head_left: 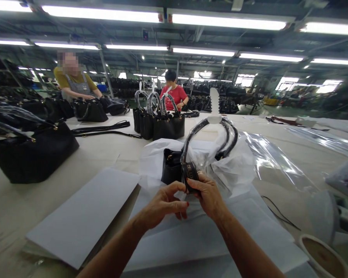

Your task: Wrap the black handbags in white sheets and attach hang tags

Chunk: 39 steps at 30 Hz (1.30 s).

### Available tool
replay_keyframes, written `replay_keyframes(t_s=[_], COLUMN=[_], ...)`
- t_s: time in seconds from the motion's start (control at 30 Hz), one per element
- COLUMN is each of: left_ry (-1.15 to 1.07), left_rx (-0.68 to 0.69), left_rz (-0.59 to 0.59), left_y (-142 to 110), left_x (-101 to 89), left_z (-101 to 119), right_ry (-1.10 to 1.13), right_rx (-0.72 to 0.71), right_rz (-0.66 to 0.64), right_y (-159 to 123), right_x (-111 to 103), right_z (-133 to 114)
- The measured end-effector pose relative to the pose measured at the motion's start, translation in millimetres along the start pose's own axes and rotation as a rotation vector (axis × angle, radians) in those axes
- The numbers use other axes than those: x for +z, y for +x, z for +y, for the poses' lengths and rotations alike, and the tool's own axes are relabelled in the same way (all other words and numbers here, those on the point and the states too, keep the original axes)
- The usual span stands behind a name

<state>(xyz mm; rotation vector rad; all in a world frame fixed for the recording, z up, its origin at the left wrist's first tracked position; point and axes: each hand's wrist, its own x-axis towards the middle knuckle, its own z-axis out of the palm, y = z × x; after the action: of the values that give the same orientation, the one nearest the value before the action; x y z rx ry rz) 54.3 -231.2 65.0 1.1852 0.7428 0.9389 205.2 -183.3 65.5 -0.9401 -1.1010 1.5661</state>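
Note:
A small black handbag (171, 166) stands in front of me, half wrapped in white tissue paper (232, 170), its looped handles (208, 133) rising above it. A black hang tag with gold lettering (190, 174) hangs from a handle. My right hand (209, 195) pinches that tag from the right. My left hand (165, 202) is curled, fingertips meeting at the tag's lower left edge.
White paper sheets (84, 216) lie under and left of my arms. A large black bag (31, 150) sits far left, three small bags (159, 121) stand behind. Clear plastic bags (272, 162) spread to the right. Two other people work at the far side.

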Motion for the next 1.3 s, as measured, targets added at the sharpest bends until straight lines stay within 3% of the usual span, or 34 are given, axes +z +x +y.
replay_keyframes(t_s=[0.3, 0.4, 0.5, 0.63, 0.83, 1.0, 1.17, 1.3], left_ry=[-0.029, -0.023, 0.013, 0.134, 0.234, 0.288, 0.096, -0.006], left_rx=[0.036, 0.125, 0.258, 0.317, 0.286, 0.294, 0.108, 0.081], left_rz=[-0.02, 0.06, 0.165, 0.224, 0.378, 0.523, 0.449, 0.462], left_y=[8.6, 12.2, 17.1, 27.4, 37.5, 29.1, 26.7, 33.8], left_x=[-4.1, -2.1, -2.3, -7.6, -11.6, -18.0, -4.7, 4.5], left_z=[9.2, 7.5, 6.6, 3.4, -3.8, 6.3, 8.2, -2.7], right_ry=[0.112, 0.1, -0.039, -0.16, -0.132, -0.111, -0.145, -0.123], right_rx=[-0.095, -0.098, -0.115, -0.263, -0.378, -0.419, -0.414, -0.391], right_rz=[-0.035, -0.029, -0.102, -0.061, 0.019, 0.062, -0.036, -0.042], right_y=[21.8, 22.0, 17.6, 11.8, 0.7, 0.5, 1.0, -2.5], right_x=[11.6, 15.9, 16.9, 8.9, -0.6, -3.2, 2.8, 4.4], right_z=[-0.7, -2.5, 1.3, 18.3, 28.3, 22.9, 18.1, 18.3])
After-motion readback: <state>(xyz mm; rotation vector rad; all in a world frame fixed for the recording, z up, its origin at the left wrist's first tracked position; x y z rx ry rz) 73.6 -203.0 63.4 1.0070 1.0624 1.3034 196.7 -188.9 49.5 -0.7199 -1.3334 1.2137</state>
